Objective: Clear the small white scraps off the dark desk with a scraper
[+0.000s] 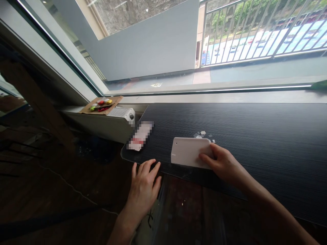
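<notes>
My right hand [219, 159] is closed on the right end of a white rectangular box-like piece [187, 151], thumb on its near face. A small dark hole shows near its upper left corner. It is held over the black wood-grain table [255, 136], close to the near edge. Behind it lie several small white and clear scraps [201, 133], partly hidden by the piece. My left hand [144, 183] holds nothing, its fingers spread at the table's near left edge. Beyond those fingers a pixelated white and red flat item [141, 136] rests on the table's left end.
Left of the table, a ledge bears a piece of cardboard [114, 101] with colourful small items and a white slatted heater [122, 114]. A large window [153, 61] runs behind the table. A thin cable [76, 190] crosses the dark floor at left.
</notes>
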`<state>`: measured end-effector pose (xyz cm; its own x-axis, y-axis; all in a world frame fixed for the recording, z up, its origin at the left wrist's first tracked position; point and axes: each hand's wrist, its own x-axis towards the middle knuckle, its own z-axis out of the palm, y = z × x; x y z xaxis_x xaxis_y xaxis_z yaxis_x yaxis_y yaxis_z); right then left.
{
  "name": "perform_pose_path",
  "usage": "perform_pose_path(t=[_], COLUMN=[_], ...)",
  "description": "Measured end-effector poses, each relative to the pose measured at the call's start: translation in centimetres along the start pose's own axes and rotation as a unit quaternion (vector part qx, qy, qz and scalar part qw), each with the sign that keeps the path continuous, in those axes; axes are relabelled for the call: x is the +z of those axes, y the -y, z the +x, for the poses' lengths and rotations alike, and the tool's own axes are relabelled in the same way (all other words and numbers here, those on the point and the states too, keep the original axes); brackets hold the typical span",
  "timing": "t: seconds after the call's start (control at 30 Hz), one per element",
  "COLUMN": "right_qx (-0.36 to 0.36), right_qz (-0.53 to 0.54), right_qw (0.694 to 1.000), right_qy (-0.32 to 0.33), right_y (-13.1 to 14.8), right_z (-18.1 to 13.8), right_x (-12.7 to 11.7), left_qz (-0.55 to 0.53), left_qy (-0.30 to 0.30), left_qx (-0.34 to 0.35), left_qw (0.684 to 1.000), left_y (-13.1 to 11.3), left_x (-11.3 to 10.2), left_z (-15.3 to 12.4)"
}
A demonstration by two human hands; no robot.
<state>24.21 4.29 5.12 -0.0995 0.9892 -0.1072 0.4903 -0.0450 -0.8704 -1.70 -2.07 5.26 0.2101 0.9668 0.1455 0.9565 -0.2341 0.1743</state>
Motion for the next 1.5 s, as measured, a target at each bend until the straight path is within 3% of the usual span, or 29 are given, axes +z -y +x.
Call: perform_pose_path(t=[0.2,0.47,0.63,0.8,0.97,1.2,1.5], right_qx=[-0.023,0.011,0.001,0.021,0.029,0.017,0.013], right_qz=[-0.012,0.034,0.038,0.063,0.066,0.055,0.058], right_qw=[1.000,0.999,0.999,0.997,0.997,0.997,0.997], right_qy=[0.005,0.032,0.006,0.037,0.002,0.043,0.039], right_y=[0.6,-0.4,-0.8,-1.6,-1.9,-1.9,-2.0], right_z=[0.5,-0.9,-0.4,-1.0,-1.4,-2.0,-2.4], right_x=[0.3,-2.6,-2.5,-3.0,-3.8,-4.1,-4.3], left_qz=[0.013,0.017,0.014,0.013,0.014,0.010,0.011], left_qy=[0.001,0.003,-0.002,-0.004,0.000,0.003,-0.010], left_qx=[0.006,0.004,-0.004,-0.007,-0.013,-0.011,-0.011], left_qw=[1.000,1.000,1.000,1.000,1.000,1.000,1.000], left_y=[0.0,-0.1,-0.3,-0.4,-0.4,-0.4,-0.3], left_x=[0.2,0.2,0.2,0.2,0.2,0.2,0.4], left_z=[-0.1,-0.2,-0.1,-0.2,-0.1,-0.2,-0.3])
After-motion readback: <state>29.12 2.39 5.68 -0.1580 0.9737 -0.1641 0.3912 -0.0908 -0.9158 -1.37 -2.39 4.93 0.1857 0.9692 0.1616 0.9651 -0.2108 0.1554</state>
